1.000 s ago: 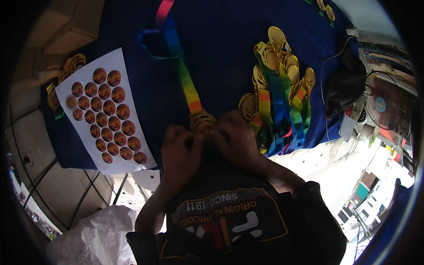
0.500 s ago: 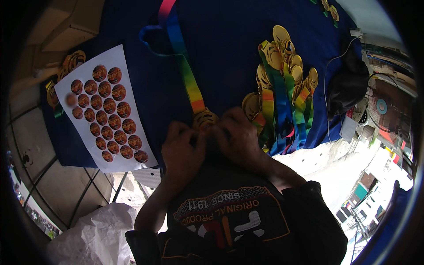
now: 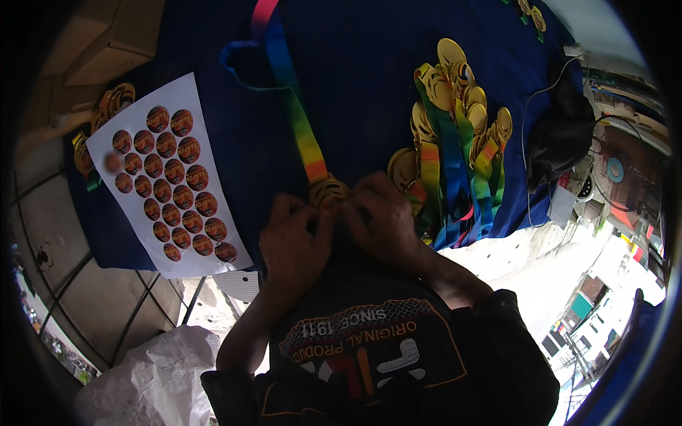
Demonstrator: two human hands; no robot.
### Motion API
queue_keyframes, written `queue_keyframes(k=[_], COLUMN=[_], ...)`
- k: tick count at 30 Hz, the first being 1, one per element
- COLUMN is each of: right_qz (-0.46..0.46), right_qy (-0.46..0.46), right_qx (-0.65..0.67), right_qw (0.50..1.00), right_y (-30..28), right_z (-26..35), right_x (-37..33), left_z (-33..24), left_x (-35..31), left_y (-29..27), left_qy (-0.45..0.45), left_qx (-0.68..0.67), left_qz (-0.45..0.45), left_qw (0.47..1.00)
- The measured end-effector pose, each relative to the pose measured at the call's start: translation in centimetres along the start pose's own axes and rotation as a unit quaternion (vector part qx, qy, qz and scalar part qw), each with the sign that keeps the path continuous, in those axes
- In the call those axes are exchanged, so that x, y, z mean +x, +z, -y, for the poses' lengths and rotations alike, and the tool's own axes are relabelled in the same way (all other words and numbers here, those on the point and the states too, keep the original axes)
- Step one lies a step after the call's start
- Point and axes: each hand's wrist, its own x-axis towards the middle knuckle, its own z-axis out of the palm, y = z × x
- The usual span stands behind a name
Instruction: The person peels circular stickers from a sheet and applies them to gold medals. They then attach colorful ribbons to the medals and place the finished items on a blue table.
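A gold medal (image 3: 327, 192) lies between my hands near the front of the blue-covered table. Its rainbow ribbon (image 3: 307, 138) stretches away from me, with a loop at the far end. My left hand (image 3: 295, 231) is closed, thumb and fingers pinching the medal's near edge. From the other side my right hand (image 3: 381, 216) also has its fingertips pressed on the medal's near edge. Whether something small sits between the fingertips is hidden. Left of my left hand is a white sheet (image 3: 213, 261) carrying rows of round, dark red and orange stickers.
Several gold medals (image 3: 477, 117) with rainbow ribbons are heaped at the right. More medals (image 3: 114, 105) lie beyond the sheet, by cardboard boxes (image 3: 114, 50). A black bag (image 3: 558, 145) and a thin cable (image 3: 529, 106) are at the right edge. White plastic (image 3: 156, 376) sits lower left.
Both hands stay at the medal, almost in the same place. The whole view has shifted very slightly; nothing has been taken up or let go.
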Motion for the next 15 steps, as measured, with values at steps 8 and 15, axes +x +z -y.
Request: queue_keyframes(k=[8, 15], right_qz=[0.005, 0.011], right_qy=[0.008, 0.011], right_qx=[-0.01, -0.013], right_qw=[1.0, 1.0], right_y=[-0.06, -0.14], right_z=[0.2, 0.27], right_x=[0.18, 0.41], left_z=[-0.1, -0.15], left_x=[-0.02, 0.12], left_y=[0.06, 0.01], left_qy=[-0.015, -0.006], left_qx=[0.003, 0.012], left_qz=[0.003, 0.003], left_qw=[1.0, 1.0])
